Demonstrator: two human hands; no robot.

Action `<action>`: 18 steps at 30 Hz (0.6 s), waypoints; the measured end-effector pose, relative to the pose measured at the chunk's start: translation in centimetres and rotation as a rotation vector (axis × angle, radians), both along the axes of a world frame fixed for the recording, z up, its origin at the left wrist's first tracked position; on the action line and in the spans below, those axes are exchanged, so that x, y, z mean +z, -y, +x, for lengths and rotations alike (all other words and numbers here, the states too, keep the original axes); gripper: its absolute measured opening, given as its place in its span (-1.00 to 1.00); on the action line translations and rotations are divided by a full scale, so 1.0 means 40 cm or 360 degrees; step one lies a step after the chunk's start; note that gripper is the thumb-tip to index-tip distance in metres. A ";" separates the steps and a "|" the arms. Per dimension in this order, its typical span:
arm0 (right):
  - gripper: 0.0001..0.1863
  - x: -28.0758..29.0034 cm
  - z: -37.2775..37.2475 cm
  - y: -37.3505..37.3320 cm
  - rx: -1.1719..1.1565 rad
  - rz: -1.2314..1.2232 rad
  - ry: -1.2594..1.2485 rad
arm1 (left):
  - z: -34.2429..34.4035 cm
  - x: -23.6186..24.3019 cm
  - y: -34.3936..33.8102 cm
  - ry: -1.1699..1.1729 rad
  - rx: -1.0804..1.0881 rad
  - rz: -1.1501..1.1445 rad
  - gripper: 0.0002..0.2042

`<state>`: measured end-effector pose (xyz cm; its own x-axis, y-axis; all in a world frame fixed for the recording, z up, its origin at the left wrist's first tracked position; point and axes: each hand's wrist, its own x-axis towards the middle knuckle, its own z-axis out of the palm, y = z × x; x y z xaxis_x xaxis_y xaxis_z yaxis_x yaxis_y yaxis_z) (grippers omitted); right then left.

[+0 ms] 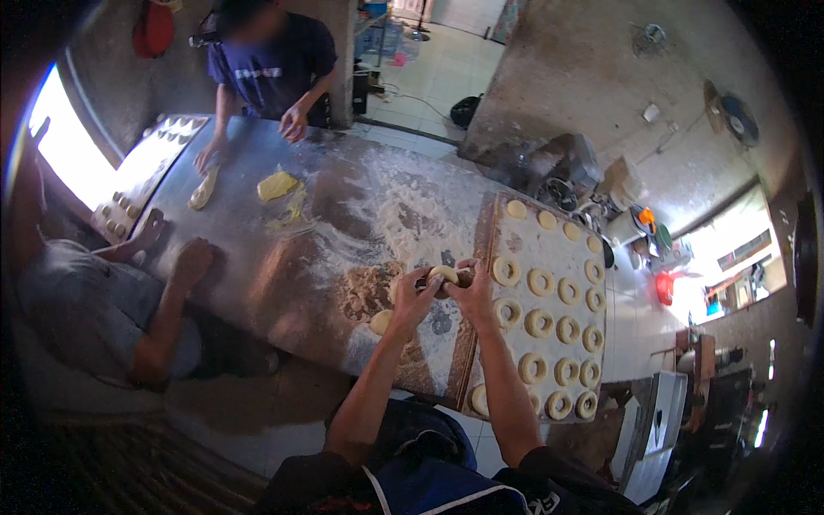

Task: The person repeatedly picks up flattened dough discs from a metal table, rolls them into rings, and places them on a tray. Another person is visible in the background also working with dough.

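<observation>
Over the floured table, both hands hold a pale dough ring (pixel 445 273) between them. My left hand (pixel 414 297) has its fingers closed round the left side of it. Opposite, my right hand (pixel 473 290) grips the other side. The fingers cover part of the ring. A round dough piece (pixel 380 323) lies on the table just left of my left wrist. Right beside my right forearm is a board (pixel 487 257) carrying several rows of dough rings (pixel 541 281). Small solid dough rounds (pixel 516 209) sit along its far end.
Loose flour (pixel 412 215) covers the middle of the steel table (pixel 257 249). A yellow dough lump (pixel 278 185) lies farther left. Across the table, a person (pixel 273 69) handles a dough strip (pixel 203 189). Another person (pixel 103 300) sits at the left edge, near a tray (pixel 129 193) of dough pieces.
</observation>
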<state>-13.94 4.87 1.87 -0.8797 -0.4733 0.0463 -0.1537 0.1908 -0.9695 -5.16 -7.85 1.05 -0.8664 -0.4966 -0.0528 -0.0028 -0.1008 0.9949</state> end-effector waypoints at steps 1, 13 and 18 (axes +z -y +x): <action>-0.46 0.021 0.020 0.009 0.0007 -0.0093 0.0100 | 0.009 0.011 0.006 -0.0060 -0.0078 0.0038 -0.70; -0.56 0.124 0.026 -0.002 0.0711 -0.1029 0.1108 | 0.058 0.060 0.047 -0.0377 -0.0582 0.1038 -0.42; -0.48 0.082 0.002 -0.004 0.0096 -0.0315 0.0789 | 0.031 0.035 -0.007 -0.0664 -0.0413 0.1329 -0.60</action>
